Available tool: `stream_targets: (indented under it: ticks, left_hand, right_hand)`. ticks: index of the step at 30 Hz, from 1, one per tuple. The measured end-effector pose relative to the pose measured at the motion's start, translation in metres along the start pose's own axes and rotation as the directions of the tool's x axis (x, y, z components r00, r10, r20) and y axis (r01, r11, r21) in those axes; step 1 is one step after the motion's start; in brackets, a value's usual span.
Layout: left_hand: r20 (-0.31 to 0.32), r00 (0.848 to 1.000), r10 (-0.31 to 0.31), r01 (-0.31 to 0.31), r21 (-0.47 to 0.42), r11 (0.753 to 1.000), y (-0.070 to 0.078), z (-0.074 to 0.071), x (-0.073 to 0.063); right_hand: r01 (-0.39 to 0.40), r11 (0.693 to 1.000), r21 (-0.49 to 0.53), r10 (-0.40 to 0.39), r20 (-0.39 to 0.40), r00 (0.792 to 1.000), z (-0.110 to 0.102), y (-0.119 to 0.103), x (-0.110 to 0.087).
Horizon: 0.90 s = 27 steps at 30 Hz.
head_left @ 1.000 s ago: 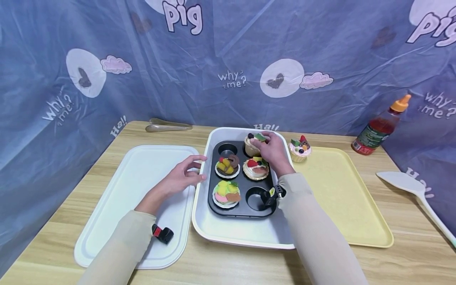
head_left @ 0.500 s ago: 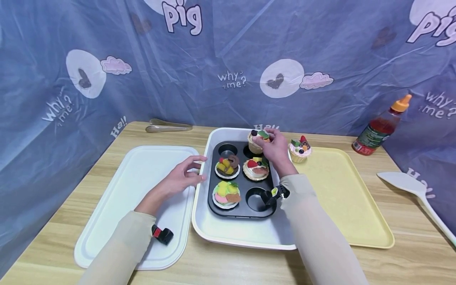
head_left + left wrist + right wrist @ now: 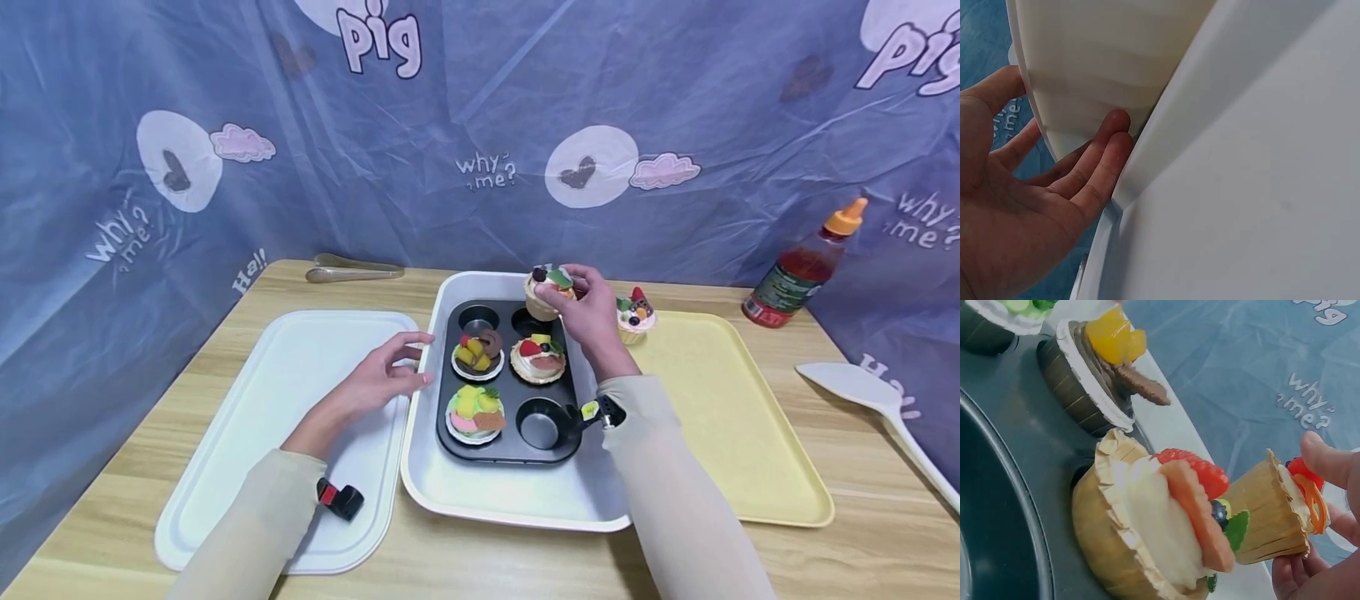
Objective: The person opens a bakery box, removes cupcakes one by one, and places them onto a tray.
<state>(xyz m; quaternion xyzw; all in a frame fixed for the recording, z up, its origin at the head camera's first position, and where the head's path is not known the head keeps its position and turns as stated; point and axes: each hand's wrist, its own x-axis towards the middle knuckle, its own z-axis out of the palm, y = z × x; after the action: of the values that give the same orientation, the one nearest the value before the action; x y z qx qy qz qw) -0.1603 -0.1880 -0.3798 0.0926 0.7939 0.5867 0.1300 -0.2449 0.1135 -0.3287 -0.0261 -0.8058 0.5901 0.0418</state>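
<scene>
- Head view: the white tray (image 3: pixel 255 392) lies along the tabletop's (image 3: pixel 450 567) left edge, with metal tongs (image 3: pixel 352 273) beyond it, near the far edge.
- Left hand (image 3: pixel 375 375): released, holding nothing, fingers loosely bent beside the white bin's left wall; I cannot tell whether they press on it.
- White bin (image 3: pixel 517 508): mid-tabletop, reaching toward the far edge, with the black muffin tin (image 3: pixel 480 454) inside.
- Tin's left column: the chocolate cupcake (image 3: pixel 477 357) with yellow pieces sits in the middle cup, the green-topped cupcake (image 3: pixel 476 415) in the near left corner cup.
- Tin's right column: the strawberry-topped cupcake (image 3: pixel 537 362) fills the middle cup.
- Right hand (image 3: pixel 597 321): grasping the berry-and-leaf cupcake (image 3: pixel 542 306) between thumb and fingers, raised over the tin's far right corner.
- Pink-cream cupcake (image 3: pixel 636 325): at the yellow tray's far left corner.
- Yellow tray (image 3: pixel 735 417): right of the bin.
- Sauce bottle (image 3: pixel 798 279): standing at the tabletop's far right corner.
- White spoon (image 3: pixel 855 385): lying along the right edge.
</scene>
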Motion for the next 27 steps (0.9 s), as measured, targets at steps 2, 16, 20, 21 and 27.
stream_targets:
  ticks: [2,16,20,21,27]
  left_hand:
    - [0.000,1.000,0.005,-0.005,-0.001,1.000,0.000,0.000,0.000]
    - [-0.008,1.000,-0.008,0.009,0.026,1.000,-0.001,0.001,0.000]
    - [-0.008,1.000,-0.007,0.007,0.020,1.000,-0.001,0.001,0.000]
    - [-0.010,1.000,-0.006,0.006,0.020,1.000,-0.001,0.001,0.000]
    - [-0.010,1.000,0.001,-0.001,0.017,1.000,0.000,0.003,-0.001]
  right_hand:
    - [-0.003,1.000,0.004,0.003,-0.004,1.000,-0.003,0.000,-0.001]
    - [-0.038,0.998,0.044,0.038,-0.014,0.999,-0.013,0.005,-0.006]
    - [-0.053,0.997,0.048,0.054,-0.021,0.998,-0.017,0.005,-0.008]
    - [-0.050,0.997,0.050,0.051,-0.024,0.998,-0.018,0.005,-0.008]
    - [-0.036,0.998,0.054,0.039,-0.042,0.998,-0.021,0.006,-0.010]
